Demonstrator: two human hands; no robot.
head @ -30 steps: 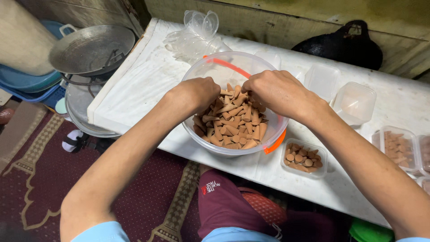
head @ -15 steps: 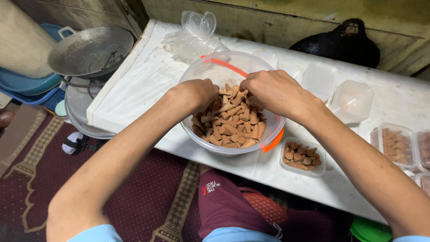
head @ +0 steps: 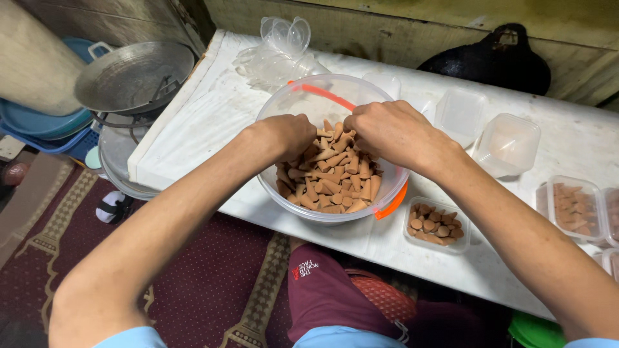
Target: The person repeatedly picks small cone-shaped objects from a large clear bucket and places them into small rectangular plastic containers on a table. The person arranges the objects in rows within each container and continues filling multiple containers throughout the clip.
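A clear plastic bowl (head: 303, 90) with orange handles stands on the white-covered table (head: 193, 122), half full of brown cone-shaped pieces (head: 332, 183). Both my hands are inside it. My left hand (head: 284, 135) is curled into a fist on the left side of the pile, its fingertips buried among the cones. My right hand (head: 387, 132) is curled over the top of the pile, fingers closed around cones. A small clear tub (head: 437, 225) holding several cones sits just right of the bowl, near the table's front edge.
Two empty clear tubs (head: 459, 113) (head: 509, 143) stand right of the bowl, and a filled tub (head: 570, 207) further right. Clear plastic lids (head: 280, 48) lie behind. A black bag (head: 490, 61) sits at the back. Left of the table are metal pans (head: 132, 77) and a patterned rug (head: 213, 283).
Both hands stay in the bowl, fingers working in the cones with only small shifts. The bowl and tubs have not moved.
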